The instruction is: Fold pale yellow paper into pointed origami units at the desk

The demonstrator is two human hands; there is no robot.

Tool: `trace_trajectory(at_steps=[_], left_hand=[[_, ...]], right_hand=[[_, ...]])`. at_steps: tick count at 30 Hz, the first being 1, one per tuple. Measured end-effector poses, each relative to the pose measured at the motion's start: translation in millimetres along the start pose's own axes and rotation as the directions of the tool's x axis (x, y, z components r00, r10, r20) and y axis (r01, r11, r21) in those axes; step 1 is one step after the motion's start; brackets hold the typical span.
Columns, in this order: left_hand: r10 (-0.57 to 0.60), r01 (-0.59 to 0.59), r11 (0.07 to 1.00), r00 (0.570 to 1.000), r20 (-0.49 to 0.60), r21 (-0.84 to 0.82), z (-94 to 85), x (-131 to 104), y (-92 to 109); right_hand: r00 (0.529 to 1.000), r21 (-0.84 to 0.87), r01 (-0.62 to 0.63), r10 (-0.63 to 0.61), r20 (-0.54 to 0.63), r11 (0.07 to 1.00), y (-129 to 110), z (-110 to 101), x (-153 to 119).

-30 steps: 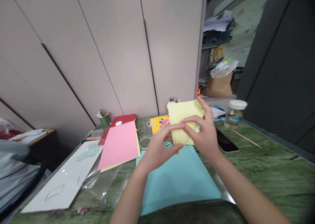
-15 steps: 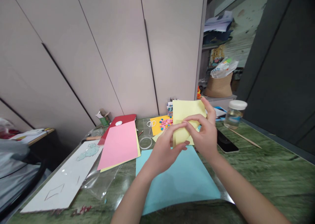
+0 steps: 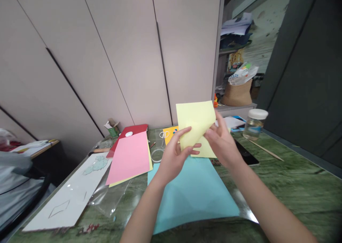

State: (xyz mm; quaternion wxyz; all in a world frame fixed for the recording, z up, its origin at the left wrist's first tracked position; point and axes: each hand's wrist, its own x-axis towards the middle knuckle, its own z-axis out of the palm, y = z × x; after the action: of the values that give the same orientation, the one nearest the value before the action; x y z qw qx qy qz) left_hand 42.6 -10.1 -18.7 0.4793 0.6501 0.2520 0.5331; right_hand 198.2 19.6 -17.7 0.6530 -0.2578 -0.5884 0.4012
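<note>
A pale yellow paper (image 3: 195, 118) is held up above the table, its lower part bent or folded. My left hand (image 3: 175, 157) grips its lower left edge, thumb and fingers on either side. At the paper's right edge, my right hand (image 3: 223, 143) pinches it; the fingertips are partly blurred. Below both hands lies a blue sheet (image 3: 196, 196). Another pale yellow sheet (image 3: 207, 148) shows behind the held one. Scissors with white handles (image 3: 164, 134) and a ring of clear tape (image 3: 157, 155) rest left of the paper.
Pink paper (image 3: 129, 155) overlaps a red folder (image 3: 139, 129). A white board with drawings (image 3: 69, 189) lies at the left. To the right are a black phone (image 3: 247, 154), a lidded jar (image 3: 255, 125) and a wooden stick (image 3: 267, 150). A cabinet stands behind.
The held yellow paper has moved left and up and is more opened out. My left hand has shifted slightly left, and my right hand has moved from the paper's middle to its right edge.
</note>
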Motion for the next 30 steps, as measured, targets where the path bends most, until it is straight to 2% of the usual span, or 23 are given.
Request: trace_trajectory(at_steps=[2, 3, 9, 19, 23, 30], left_hand=[[-0.008, 0.008, 1.0, 1.0, 0.012, -0.015, -1.6, 2.0, -1.7], [-0.01, 0.011, 1.0, 1.0, 0.017, -0.026, -2.1, 2.7, -2.5], [0.005, -0.001, 0.994, 0.999, 0.032, -0.112, -3.3, 3.0, -4.9], [0.01, -0.01, 0.999, 1.0, -0.004, 0.04, 5.4, -2.5, 3.0], [0.07, -0.066, 0.993, 0.997, -0.039, 0.095, 7.3, -2.7, 1.1], [0.054, -0.054, 0.999, 0.998, -0.029, 0.009, 6.1, -3.0, -3.3]], right_hand=[[0.97, 0.111, -0.167, 0.143, 0.197, 0.98, 0.7, -0.6, 1.1], [0.956, 0.135, -0.21, 0.174, 0.235, 0.968, 1.5, -0.5, 1.3], [0.985, 0.162, -0.161, 0.149, 0.083, 0.974, 8.6, 1.1, 0.7], [0.985, 0.132, -0.147, 0.157, -0.065, 0.98, 3.4, 9.9, -2.5], [0.988, 0.19, -0.123, 0.138, -0.068, 0.974, 3.7, 12.7, -3.9], [0.991, 0.224, -0.083, 0.103, -0.081, 0.971, 5.1, 13.5, -3.7]])
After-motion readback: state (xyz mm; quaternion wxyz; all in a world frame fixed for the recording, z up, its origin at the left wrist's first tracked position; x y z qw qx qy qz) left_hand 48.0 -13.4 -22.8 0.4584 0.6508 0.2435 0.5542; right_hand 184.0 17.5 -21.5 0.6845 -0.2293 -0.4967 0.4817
